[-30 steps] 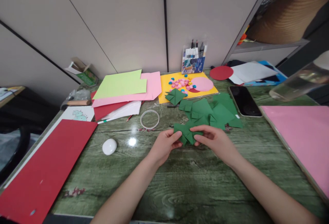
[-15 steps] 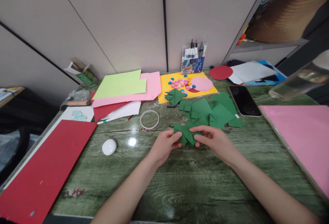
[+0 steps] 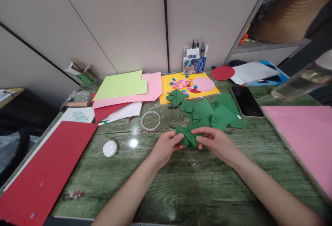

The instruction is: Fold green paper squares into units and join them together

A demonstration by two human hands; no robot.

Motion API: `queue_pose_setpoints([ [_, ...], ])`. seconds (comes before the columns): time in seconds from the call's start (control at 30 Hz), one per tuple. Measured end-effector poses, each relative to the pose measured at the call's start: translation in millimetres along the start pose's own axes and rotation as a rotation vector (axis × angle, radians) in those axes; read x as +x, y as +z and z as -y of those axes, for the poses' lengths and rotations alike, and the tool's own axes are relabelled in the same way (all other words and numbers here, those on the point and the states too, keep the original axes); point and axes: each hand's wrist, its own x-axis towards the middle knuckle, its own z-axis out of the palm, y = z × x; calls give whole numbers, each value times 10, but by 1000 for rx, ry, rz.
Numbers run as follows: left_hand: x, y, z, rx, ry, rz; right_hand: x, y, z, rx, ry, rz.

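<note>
A piece of folded green paper [image 3: 187,136] is held between my two hands above the table. My left hand [image 3: 167,146] pinches its left side, thumb on top and fingers beneath. On the other side my right hand [image 3: 214,141] grips the paper's right part between thumb and fingers. Just beyond lie several green paper pieces [image 3: 203,111], some folded, partly overlapping. Another folded green paper shape [image 3: 176,97] rests at the edge of a yellow sheet [image 3: 164,96]. My fingers cover the outer edges of the held paper.
Left of my hands are a roll of tape [image 3: 150,120] and a white rounded object [image 3: 110,148]. A large red sheet [image 3: 52,163] lies at the left. A phone [image 3: 247,101], a pink sheet pack [image 3: 303,139] and a tilted bottle of liquid [image 3: 298,84] are on the right.
My fingers have shifted very slightly on the folded green paper; both hands keep their hold. Everything else stays put.
</note>
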Motion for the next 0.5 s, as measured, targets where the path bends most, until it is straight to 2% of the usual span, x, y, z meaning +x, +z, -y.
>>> queue_pose_setpoints([
  [0.5, -8, 6, -14, 12, -6, 24, -17, -3, -6, 145, 77, 44],
])
